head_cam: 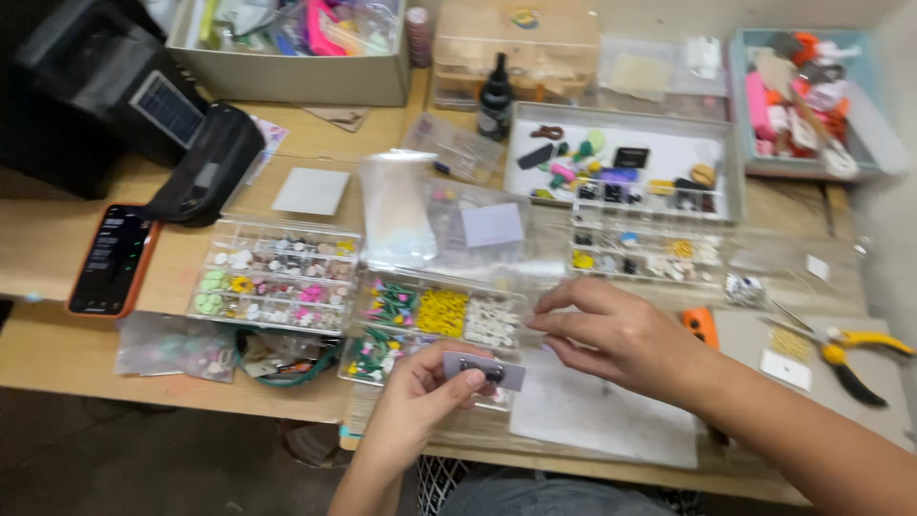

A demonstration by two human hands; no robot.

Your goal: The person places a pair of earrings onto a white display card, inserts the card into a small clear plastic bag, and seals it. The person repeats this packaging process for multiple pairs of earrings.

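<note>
My left hand point(420, 387) pinches a grey card point(484, 369) above the bead tray point(435, 325); my right hand point(611, 330) hovers beside it, fingers loosely extended, holding nothing I can see.

Left hand point(420, 392) rises from the lower edge on a bare forearm, palm turned toward the camera, with fingers curled and the thumb point(457, 382) pressed flat across them in a pinch. Right hand point(611, 330) enters from the lower right on a long bare forearm, back uppermost, its fingers point(564, 320) extended leftward, held close together and slightly bent.
</note>
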